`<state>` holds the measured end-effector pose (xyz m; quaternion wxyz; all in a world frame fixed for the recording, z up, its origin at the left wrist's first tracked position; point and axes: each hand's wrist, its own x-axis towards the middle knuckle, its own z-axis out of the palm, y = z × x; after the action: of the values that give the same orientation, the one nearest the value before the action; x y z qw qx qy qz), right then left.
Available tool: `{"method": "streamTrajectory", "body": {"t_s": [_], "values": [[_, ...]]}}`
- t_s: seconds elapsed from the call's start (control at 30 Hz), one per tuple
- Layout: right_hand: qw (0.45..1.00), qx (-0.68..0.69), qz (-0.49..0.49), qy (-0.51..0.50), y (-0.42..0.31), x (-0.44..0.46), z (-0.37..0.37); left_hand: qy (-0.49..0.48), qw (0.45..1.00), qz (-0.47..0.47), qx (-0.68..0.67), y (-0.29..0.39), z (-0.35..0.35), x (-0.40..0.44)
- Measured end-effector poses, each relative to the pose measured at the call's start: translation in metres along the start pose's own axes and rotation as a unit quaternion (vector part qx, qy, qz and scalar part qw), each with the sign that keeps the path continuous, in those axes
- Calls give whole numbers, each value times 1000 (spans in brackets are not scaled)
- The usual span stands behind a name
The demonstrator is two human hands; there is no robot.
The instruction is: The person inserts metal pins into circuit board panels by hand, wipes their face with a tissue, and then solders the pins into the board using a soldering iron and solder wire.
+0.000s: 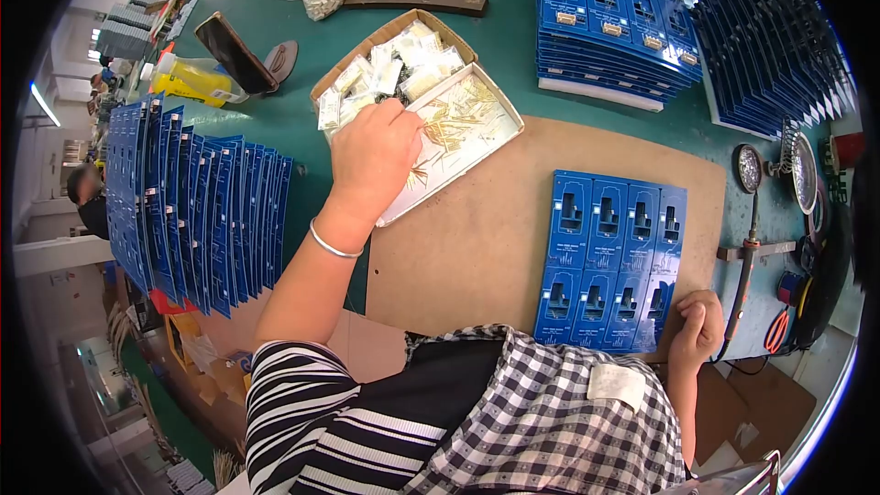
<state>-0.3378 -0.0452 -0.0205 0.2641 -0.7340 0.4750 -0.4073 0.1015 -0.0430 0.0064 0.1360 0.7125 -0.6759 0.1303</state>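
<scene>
The pins lie loose in the white tray, with the left hand over its near-left part, seemingly picking among them; the fingers are bunched, their tips hidden, so I cannot tell whether they grasp any. Pins this thin call for a fine pinch. The right hand is curled closed beside the lower right corner of the blue panel, which lies flat on the brown mat; whether it holds anything is hidden. A carton of packets adjoins the tray's far-left side, crowding the left hand. Farther out on the desk stand panel stacks, a phone and a yellow bottle, all off the mat.
</scene>
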Motion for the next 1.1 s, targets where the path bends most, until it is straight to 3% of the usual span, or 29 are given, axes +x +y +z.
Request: {"method": "streamTrajectory", "body": {"t_s": [0.1,0.2,0.4,0.5,0.6,0.67,0.73,0.83,0.9,1.0,1.1], "values": [[1000,-2,-4,-5,-1,1,0,4,999,-31,-14,3,1,0],[1000,-2,-4,-5,-1,1,1,-51,989,-105,-93,2,-5,-2],[1000,-2,-9,-6,-1,1,1,12,985,-103,-140,-4,-14,-13],[1000,-6,-7,0,-2,0,1,-1,976,-153,-155,-1,-20,-17],[1000,-1,2,8,-4,0,0,14,958,-153,-243,12,-38,-25],[1000,-4,-19,22,-3,-1,0,-79,907,-181,-371,44,-63,-35],[998,-20,-34,42,-7,-1,1,-121,821,-75,-553,75,-53,-57],[993,19,-121,-8,-32,5,6,-361,602,-209,-680,114,-53,-74],[980,73,-165,-85,-62,15,19,-378,579,-212,-691,125,-43,-82],[970,73,-67,-221,-96,18,42,-392,564,-203,-698,132,-38,-85],[962,84,-36,-256,-96,14,58,-380,570,-208,-698,131,-38,-87]]}}
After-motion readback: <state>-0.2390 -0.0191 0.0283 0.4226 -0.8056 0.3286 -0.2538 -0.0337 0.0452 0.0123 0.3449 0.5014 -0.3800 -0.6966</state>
